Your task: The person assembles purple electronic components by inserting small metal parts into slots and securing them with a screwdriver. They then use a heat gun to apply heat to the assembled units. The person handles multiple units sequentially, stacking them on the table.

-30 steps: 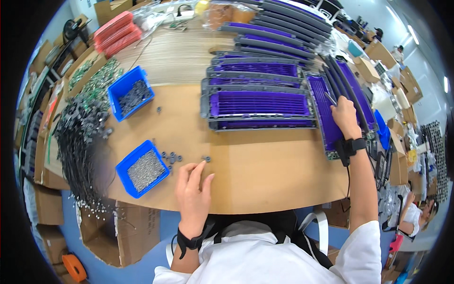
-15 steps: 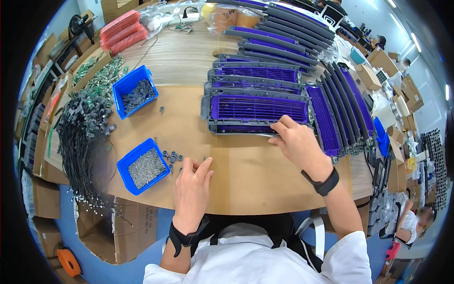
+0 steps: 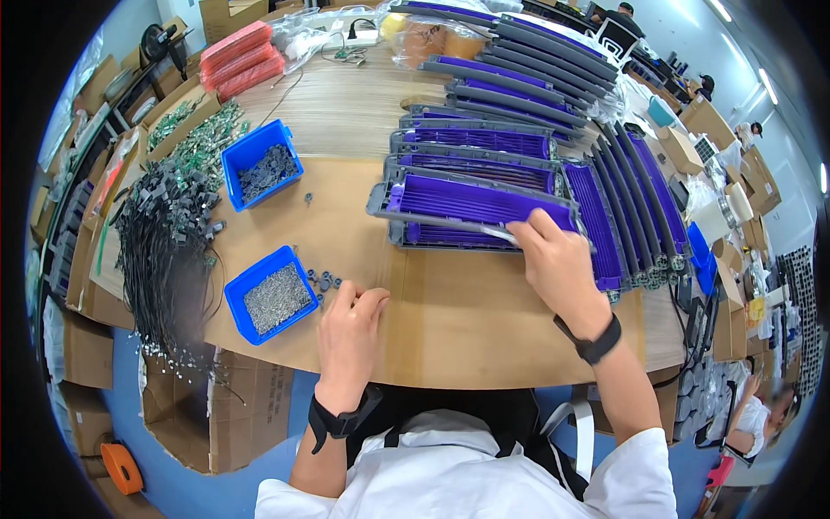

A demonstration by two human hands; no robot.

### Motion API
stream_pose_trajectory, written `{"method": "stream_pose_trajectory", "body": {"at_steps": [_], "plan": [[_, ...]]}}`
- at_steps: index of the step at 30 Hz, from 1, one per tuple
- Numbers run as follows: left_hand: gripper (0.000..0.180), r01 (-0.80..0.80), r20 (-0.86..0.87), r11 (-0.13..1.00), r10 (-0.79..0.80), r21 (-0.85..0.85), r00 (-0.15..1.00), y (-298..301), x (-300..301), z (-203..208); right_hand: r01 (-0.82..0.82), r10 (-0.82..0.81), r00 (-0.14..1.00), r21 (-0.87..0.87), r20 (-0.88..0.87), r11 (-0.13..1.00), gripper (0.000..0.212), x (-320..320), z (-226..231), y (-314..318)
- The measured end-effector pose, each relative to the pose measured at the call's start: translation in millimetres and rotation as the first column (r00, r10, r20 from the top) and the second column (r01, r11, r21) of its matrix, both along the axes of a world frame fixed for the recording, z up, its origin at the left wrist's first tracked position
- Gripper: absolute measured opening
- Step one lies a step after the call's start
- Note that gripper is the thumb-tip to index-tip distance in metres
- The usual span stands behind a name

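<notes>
My right hand (image 3: 560, 272) pinches the near edge of a long purple-and-grey slatted panel (image 3: 475, 197), which lies tilted on top of another like it. A thin pale sliver shows at those fingertips, too small to make out. Lower left, my left hand (image 3: 347, 337) hovers above the brown sheet (image 3: 450, 320), thumb and fingers drawn together; whatever they may hold is hidden. Just beyond it lie several small dark round parts (image 3: 326, 280). Beside these stands a blue bin (image 3: 244, 324) filled with small silvery pieces.
Another blue bin (image 3: 229, 177) holds dark grey parts. Black cables (image 3: 160, 277) hang over the left table edge, near green circuit boards (image 3: 194, 138). More grey-purple panels (image 3: 553, 65) are stacked behind and at right. Red packs (image 3: 242, 56) lie far left; an open carton (image 3: 251, 415) is below.
My right hand has raised the near edge of the front panel, which now tilts over the one beneath. My left hand stays nearly in place. The whole view has shifted slightly.
</notes>
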State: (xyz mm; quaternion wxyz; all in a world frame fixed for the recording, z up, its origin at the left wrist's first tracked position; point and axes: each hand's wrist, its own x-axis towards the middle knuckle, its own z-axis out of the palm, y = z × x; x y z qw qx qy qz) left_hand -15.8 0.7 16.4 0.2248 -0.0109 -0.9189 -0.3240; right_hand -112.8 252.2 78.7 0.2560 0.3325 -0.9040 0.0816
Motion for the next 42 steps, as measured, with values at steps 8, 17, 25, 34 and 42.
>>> {"method": "stream_pose_trajectory", "body": {"at_steps": [8, 17, 25, 34, 42], "plan": [[0.014, -0.113, 0.028, 0.929, 0.11, 0.353, 0.994, -8.7, 14.5, 19.9, -0.076, 0.06, 0.969, 0.055, 0.239, 0.996, 0.03, 95.1, -9.3, 36.7], [0.033, 0.036, 0.248, 0.818, -0.216, 0.575, 0.944, 15.9, 14.1, 19.8, -0.114, 0.187, 0.875, -0.184, 0.446, 0.976, 0.017, 82.4, 8.1, 5.0], [0.028, 0.103, 0.193, 0.813, -0.255, 0.573, 0.947, 20.3, 8.2, 15.5, -0.32, 0.382, 0.843, -0.217, 0.378, 0.922, 0.006, 38.0, -9.3, -45.8], [0.035, 0.06, 0.165, 0.936, -0.124, 0.348, 0.979, 14.2, 1.3, 11.4, -0.359, 0.326, 0.838, -0.009, 0.437, 0.933, 0.011, 23.6, -1.4, -61.3], [0.023, 0.138, 0.215, 0.927, -0.222, 0.347, 0.951, 11.6, -2.7, -1.5, -0.344, 0.307, 0.854, 0.014, 0.421, 0.939, 0.009, 26.1, -18.8, -67.0]]}}
